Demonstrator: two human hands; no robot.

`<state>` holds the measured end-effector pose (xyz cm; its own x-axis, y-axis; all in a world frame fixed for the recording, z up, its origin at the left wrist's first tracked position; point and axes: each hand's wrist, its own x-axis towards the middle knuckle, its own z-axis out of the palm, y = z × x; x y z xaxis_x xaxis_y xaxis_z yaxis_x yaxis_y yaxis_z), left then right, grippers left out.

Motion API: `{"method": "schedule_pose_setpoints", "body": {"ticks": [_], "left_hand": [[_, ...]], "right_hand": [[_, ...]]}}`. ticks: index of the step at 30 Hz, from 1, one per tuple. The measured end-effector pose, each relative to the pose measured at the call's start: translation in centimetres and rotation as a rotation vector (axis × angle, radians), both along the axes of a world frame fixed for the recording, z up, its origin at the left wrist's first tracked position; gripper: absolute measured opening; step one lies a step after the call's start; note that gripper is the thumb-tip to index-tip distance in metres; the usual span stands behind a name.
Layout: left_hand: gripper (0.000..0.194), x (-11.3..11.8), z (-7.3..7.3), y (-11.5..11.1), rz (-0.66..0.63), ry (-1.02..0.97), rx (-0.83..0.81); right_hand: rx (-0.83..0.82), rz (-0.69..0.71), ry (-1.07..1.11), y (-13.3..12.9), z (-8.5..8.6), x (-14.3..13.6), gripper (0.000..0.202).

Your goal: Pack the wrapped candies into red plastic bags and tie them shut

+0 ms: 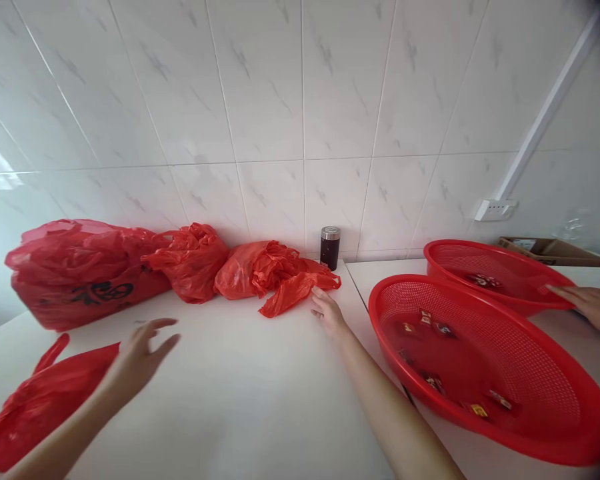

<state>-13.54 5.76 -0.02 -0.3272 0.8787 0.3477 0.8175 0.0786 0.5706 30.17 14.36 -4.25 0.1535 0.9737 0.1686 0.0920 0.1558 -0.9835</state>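
My left hand (143, 357) hovers over the white table with its thumb and fingers apart, holding nothing. Closest to it is a red plastic bag (55, 393) lying at the lower left, partly covered by my forearm. My right hand (330, 315) is at the loose end of another red plastic bag (295, 290), its fingers slightly bent and apart, seemingly touching the plastic. That bag lies beside a bunched, filled red bag (243, 270); where one ends and the other begins is hard to see.
Along the wall stand a knotted red bag (195, 267), a large red bag (100, 287) with black lettering and a dark flask (330, 249). Two red plastic baskets (545, 373) at right hold small wrapped pieces. Another person's hand (593, 307) reaches the rear basket. Behind is a cardboard box (575, 255).
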Motion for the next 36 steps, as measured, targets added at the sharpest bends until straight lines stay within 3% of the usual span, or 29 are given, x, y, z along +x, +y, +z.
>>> {"method": "schedule_pose_setpoints", "body": {"ticks": [5,7,10,13,14,16,17,19,20,23,26,28,30,33,35,36], "left_hand": [[0.047,10.4,-1.7,6.6,-0.286,-0.073,-0.096],[0.051,13.5,-2.6,9.1,-0.317,-0.062,-0.089],[0.055,16.6,-4.5,11.7,-0.282,-0.095,-0.114],[0.035,17.8,-6.6,11.8,-0.228,-0.192,-0.178],[0.028,17.8,-7.2,11.1,-0.218,-0.23,-0.186],[0.019,17.5,-8.2,8.6,-0.214,-0.307,-0.176],[0.017,17.2,-8.6,6.9,-0.222,-0.345,-0.166],[0.017,16.7,-9.1,3.2,-0.253,-0.421,-0.161],[0.017,16.4,-9.3,1.4,-0.267,-0.449,-0.167],[0.015,16.0,-9.8,-2.7,-0.307,-0.574,-0.155],[0.013,16.0,-10.3,-4.5,-0.351,-0.796,-0.124],[0.015,16.1,-10.0,-4.9,-0.292,-0.921,-0.067],[0.023,16.3,-8.7,-5.3,-0.16,-0.957,0.091],[0.031,17.2,-4.9,-6.6,-0.026,-0.813,0.393],[0.037,18.4,-1.9,-7.7,-0.119,-0.751,0.468],[0.047,19.1,-0.6,-8.1,-0.207,-0.728,0.426]], "right_hand": [[0.068,0.02,-0.065,-2.8,2.2,6.5,0.033],[0.112,0.006,-0.097,-4.3,3.6,10.5,0.034],[0.213,-0.045,-0.145,-6.3,5.8,18.7,0.034],[0.372,-0.144,-0.207,-7.1,7.1,27.5,0.026],[0.582,-0.262,-0.282,-7.1,7.3,29.8,0.022],[0.696,-0.334,-0.326,-7.0,7.6,32.1,0.024],[0.725,-0.34,-0.325,-6.9,7.7,32.0,0.026],[0.67,-0.268,-0.275,-7.1,8.0,29.4,0.025],[0.548,-0.181,-0.243,-7.3,8.0,27.2,0.021],[0.422,-0.087,-0.245,-7.8,7.6,18.9,0.033],[0.34,-0.032,-0.245,-8.1,5.8,10.4,0.031],[0.309,-0.002,-0.244,-8.4,4.3,5.2,0.034],[0.291,0.007,-0.242,-9.0,3.1,0.5,0.027],[0.312,0.011,-0.242,-10.3,2.8,-4.6,0.018],[0.418,0.014,-0.256,-11.4,3.4,-6.6,0.012],[0.488,0.027,-0.273,-11.9,3.8,-7.2,0.01]]}}
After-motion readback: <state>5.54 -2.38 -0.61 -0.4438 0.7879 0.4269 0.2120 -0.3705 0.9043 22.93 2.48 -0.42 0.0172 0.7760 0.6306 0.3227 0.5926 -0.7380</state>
